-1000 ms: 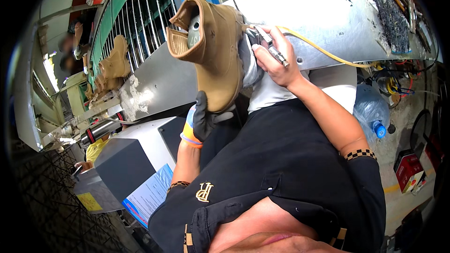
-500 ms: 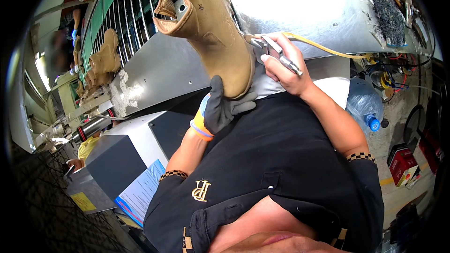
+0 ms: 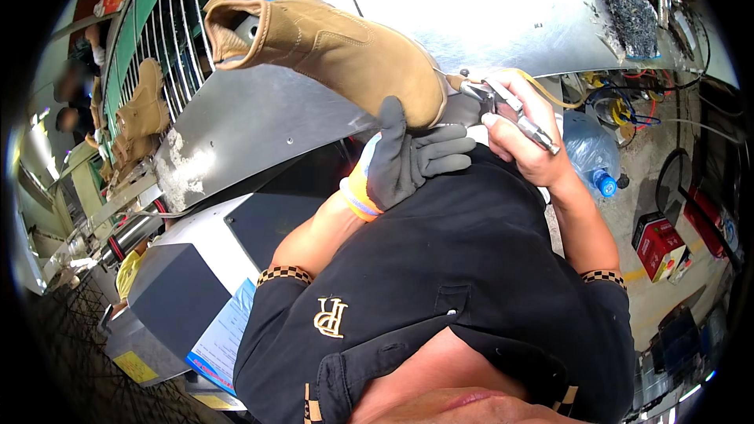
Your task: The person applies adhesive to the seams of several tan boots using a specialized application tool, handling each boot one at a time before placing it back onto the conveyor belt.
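Observation:
A tan pull-on boot lies tilted over the metal bench, its open shaft to the left and its toe to the right; something grey and hard shows inside the shaft. My left hand, in a grey-palmed glove with an orange cuff, is at the toe. Its thumb touches the upper, while the other fingers stretch out under the toe, palm uncovered. My bare right hand is wrapped round a metal lever-type spray or air gun. The gun's tip points at the boot's sole edge near the toe. The sole faces away.
The metal bench carries dark residue and small tools at far right. A yellow hose loops beside the gun. More tan boots stand at left by a wire rack. A large bottle and a red box are at right.
The boot has turned, its shaft swinging left and its toe moving right. Both hands have shifted right, and my left fingers are stretched further under the toe. The camera view has shifted too.

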A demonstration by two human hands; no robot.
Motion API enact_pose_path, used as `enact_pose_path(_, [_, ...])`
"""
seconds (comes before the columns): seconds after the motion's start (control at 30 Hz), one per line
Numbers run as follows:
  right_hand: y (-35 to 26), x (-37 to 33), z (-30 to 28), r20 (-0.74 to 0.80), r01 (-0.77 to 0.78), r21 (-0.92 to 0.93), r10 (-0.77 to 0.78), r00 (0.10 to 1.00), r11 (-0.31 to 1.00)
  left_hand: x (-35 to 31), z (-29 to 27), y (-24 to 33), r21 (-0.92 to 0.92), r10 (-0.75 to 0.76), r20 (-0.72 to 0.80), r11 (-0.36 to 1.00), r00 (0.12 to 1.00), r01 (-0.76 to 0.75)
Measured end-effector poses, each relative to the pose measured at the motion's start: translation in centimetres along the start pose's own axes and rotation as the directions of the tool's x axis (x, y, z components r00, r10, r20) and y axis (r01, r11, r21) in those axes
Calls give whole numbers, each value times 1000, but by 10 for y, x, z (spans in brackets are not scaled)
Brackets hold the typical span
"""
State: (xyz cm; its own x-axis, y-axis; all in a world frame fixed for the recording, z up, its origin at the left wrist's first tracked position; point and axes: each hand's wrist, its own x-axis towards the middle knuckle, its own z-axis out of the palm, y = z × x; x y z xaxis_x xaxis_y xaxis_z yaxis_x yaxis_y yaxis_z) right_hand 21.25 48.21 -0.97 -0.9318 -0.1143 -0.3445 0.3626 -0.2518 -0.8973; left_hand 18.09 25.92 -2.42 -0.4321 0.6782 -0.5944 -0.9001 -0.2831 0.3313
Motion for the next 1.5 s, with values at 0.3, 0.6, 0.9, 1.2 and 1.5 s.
enact_pose_path(0.3, [-38, -2, -10, -87, -55, -173, 41, 995, 983, 41, 23, -1, 61, -16, 231, 998, 973, 2])
enact_pose_path(0.6, [0, -7, 3, -260, 141, -224, -198, 945, 964, 71, 38, 12, 140, 115, 276, 977, 954, -159])
enact_pose_path(0.9, [37, 1, 20, -207, 341, -469, -476, 855, 815, 89, 11, 11, 96, 157, 307, 976, 939, -194])
enact_pose_path(1.2, [29, 18, 2, -158, 291, -95, -303, 940, 952, -110, -48, 126, 543, 298, 737, 273, 607, -794])
enact_pose_path(1.5, [24, 68, -3, -89, 383, -126, -395, 915, 915, -90, -5, 126, 978, 727, 200, -104, 657, -183])
